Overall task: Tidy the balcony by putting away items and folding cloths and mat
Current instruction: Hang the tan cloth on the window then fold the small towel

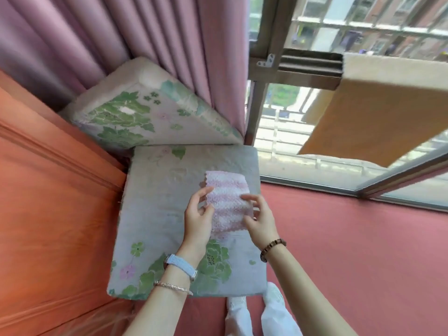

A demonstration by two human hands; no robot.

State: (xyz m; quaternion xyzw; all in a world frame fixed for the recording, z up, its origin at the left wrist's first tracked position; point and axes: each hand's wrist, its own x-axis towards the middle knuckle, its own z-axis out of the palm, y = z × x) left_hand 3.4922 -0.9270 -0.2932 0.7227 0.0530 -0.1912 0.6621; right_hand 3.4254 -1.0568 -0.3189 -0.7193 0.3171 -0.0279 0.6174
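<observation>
The pink cloth (226,190) ran lengthwise away from the person over the flowered cushion's (157,214) right edge, its near end pinched on either side by left hand (198,215) and right hand (261,220).

Lighting: bright, even daylight from the window (281,132) at far right; shadows soft and faint. Glare: outdoors washed pale. Distortion: wide-angle bending at edges. Focus: curtain (60,40) at far left softly blurred.
</observation>
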